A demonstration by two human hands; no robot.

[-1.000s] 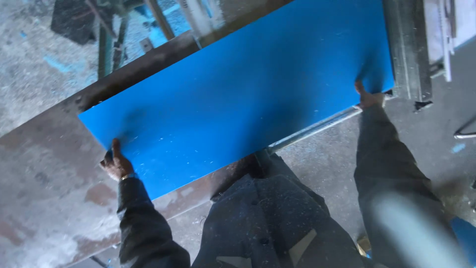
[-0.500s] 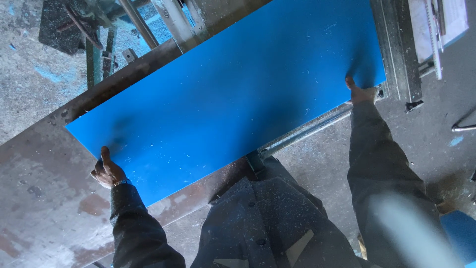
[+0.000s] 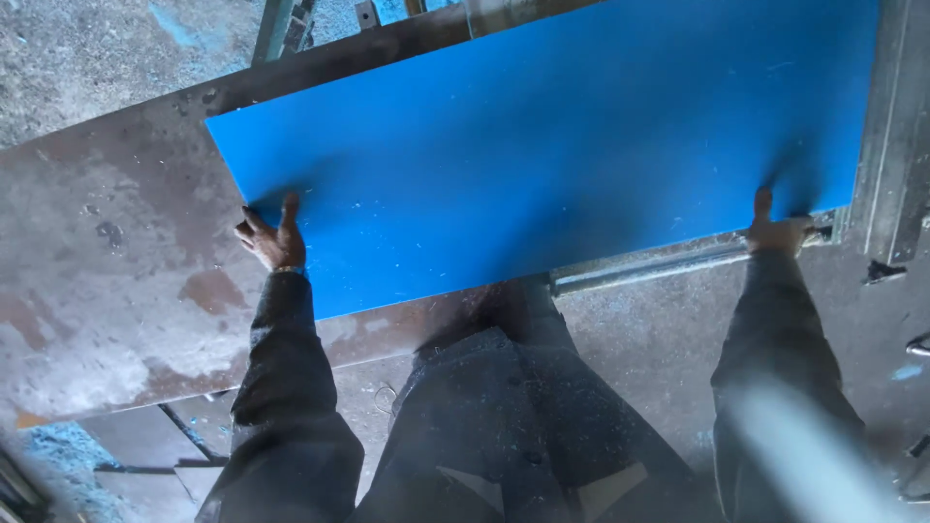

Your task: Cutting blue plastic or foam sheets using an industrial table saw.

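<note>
Head view: blue sheet [image 3: 542, 145] flat on rusty steel tabletop [image 3: 116, 261], now lying further right than a second ago; left hand [image 3: 274, 237] fingers grasping its near-left corner, right hand [image 3: 780, 230] fingers gripping near-right edge above metal rail [image 3: 649, 269].

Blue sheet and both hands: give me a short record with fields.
sheet: large flat blue sheet, lying tilted across a rusty metal table
left hand: left hand grips the sheet's near left corner, thumb on top
right hand: right hand grips the near right edge
under the right side: grey metal bar below the sheet's near edge
right of sheet: grey metal frame
clothing: dark sleeves and trousers
</note>
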